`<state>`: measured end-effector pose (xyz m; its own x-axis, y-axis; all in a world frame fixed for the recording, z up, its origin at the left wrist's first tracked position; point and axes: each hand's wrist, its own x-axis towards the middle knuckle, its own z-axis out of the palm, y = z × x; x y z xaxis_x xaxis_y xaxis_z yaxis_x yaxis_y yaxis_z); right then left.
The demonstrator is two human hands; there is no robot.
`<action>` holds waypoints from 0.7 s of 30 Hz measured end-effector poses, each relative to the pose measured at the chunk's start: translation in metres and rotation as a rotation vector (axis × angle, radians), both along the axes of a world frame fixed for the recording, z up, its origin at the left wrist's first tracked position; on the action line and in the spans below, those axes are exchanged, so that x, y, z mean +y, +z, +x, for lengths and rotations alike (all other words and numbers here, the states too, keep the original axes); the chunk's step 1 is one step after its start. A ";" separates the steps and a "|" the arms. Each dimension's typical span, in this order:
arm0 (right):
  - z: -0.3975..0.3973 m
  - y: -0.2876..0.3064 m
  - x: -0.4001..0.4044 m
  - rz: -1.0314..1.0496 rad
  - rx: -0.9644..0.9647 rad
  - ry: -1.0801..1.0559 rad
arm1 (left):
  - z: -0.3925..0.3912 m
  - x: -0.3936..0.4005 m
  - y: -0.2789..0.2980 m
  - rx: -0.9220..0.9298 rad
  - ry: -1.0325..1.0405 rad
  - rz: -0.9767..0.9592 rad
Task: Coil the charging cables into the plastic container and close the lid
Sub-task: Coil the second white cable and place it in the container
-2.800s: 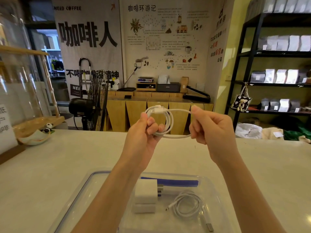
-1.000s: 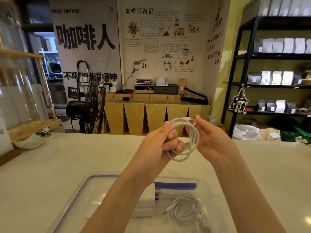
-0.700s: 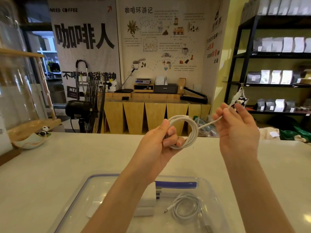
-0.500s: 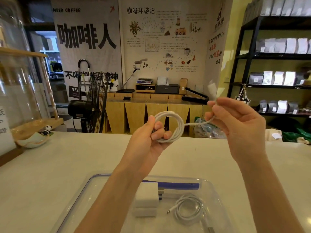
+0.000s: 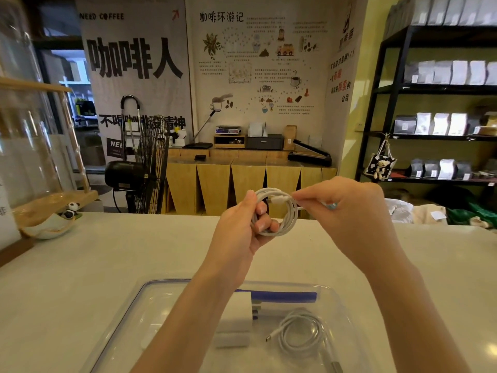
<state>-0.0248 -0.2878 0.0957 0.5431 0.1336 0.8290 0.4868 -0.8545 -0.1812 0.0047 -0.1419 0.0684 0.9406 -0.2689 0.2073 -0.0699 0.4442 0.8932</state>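
Observation:
A white charging cable (image 5: 289,215) is wound into a small coil in mid-air above the counter. My left hand (image 5: 242,230) grips the coil with fingers through its loop. My right hand (image 5: 347,211) pinches the cable's loose end at the coil's right side. Below, near the front edge, lies a clear plastic container (image 5: 166,300) with a blue rim. Inside it rest a second coiled white cable (image 5: 301,335) and a white charger block (image 5: 236,316). My left forearm hides part of the container.
A pale counter (image 5: 94,265) spreads around the container. A small dish with a panda figure (image 5: 53,224) and a tall glass case (image 5: 24,130) stand at the far left. Beyond the counter are a black fan (image 5: 145,168) and shelves (image 5: 435,130).
My right hand, which had pulled the cable's end out to the right, has come back in to the coil. The coil has dropped slightly lower over the counter.

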 end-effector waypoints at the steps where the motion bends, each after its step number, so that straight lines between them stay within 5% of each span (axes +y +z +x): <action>1: 0.001 -0.002 0.001 -0.013 -0.014 -0.017 | 0.000 0.000 0.000 -0.012 0.003 0.020; 13: 0.012 -0.013 0.019 -0.145 -0.092 -0.050 | -0.010 -0.003 0.002 -0.257 -0.140 0.439; 17: 0.010 -0.007 0.022 -0.159 0.167 -0.145 | -0.010 -0.002 0.002 -0.341 -0.146 0.495; 21: 0.015 -0.005 0.017 0.044 0.389 0.106 | -0.004 0.006 0.003 -0.326 -0.168 0.495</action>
